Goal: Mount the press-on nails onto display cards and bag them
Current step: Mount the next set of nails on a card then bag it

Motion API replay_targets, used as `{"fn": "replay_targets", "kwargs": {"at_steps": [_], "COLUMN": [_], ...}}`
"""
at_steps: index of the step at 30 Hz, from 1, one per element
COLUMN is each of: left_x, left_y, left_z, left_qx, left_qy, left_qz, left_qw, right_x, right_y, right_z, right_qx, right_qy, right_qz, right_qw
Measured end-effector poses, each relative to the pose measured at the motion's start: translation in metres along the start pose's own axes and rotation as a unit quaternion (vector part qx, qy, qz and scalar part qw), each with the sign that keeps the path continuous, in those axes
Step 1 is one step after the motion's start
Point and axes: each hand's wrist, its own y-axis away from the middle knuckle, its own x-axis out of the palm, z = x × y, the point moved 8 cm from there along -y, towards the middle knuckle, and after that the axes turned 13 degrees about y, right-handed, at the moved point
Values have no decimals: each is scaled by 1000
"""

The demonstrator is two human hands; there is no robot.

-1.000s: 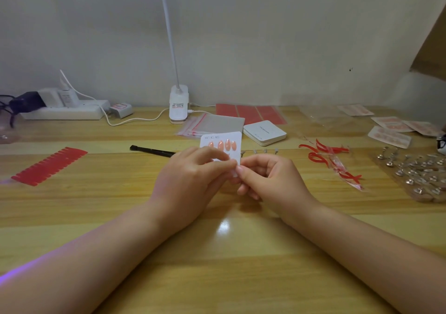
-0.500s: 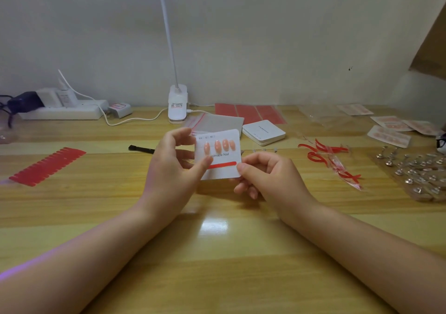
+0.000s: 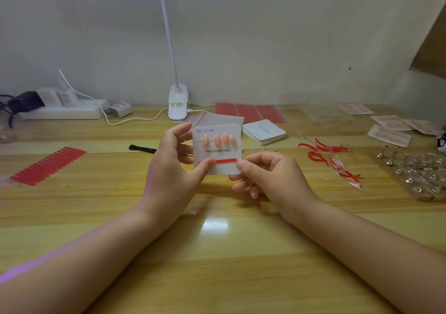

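A white display card (image 3: 218, 153) printed "Handmade Nail" is held upright above the table's middle. Several pink press-on nails (image 3: 219, 140) sit in a row near its top, and a red adhesive strip (image 3: 225, 161) runs across its lower part. My left hand (image 3: 172, 166) grips the card's left edge, thumb on the strip's left end. My right hand (image 3: 268, 176) pinches the card's lower right corner at the strip's right end. A stack of clear zip bags (image 3: 223, 120) lies behind the card.
Red strip sheets lie at the left (image 3: 47, 165) and at the back (image 3: 249, 113). A white box (image 3: 264, 132), peeled red liners (image 3: 330, 159), a tray of metal nail stands (image 3: 414, 171), bagged cards (image 3: 391, 132), a clip lamp (image 3: 178, 103), a power strip (image 3: 62, 110) and a black brush (image 3: 142, 148) surround the hands.
The card rose and tilted upright toward the camera, showing its full face and the red strip. My left hand shifted from covering the card's lower part to holding its left edge.
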Motion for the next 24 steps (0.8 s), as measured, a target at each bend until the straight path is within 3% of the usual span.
{"fn": "replay_targets", "kwargs": {"at_steps": [14, 20, 24], "left_x": [8, 23, 27], "left_y": [5, 13, 14], "left_z": [-12, -41, -43], "left_qx": [41, 197, 194], "left_qy": [-78, -232, -218], "left_qz": [24, 61, 91], "left_qw": [996, 951, 952], "right_x": [-1, -1, 1], "right_y": [0, 2, 4], "right_z": [-3, -1, 2], "right_qx": [14, 12, 3], "right_qy": [6, 12, 18], "right_qz": [-18, -17, -5], "right_qw": [1000, 1000, 1000]}}
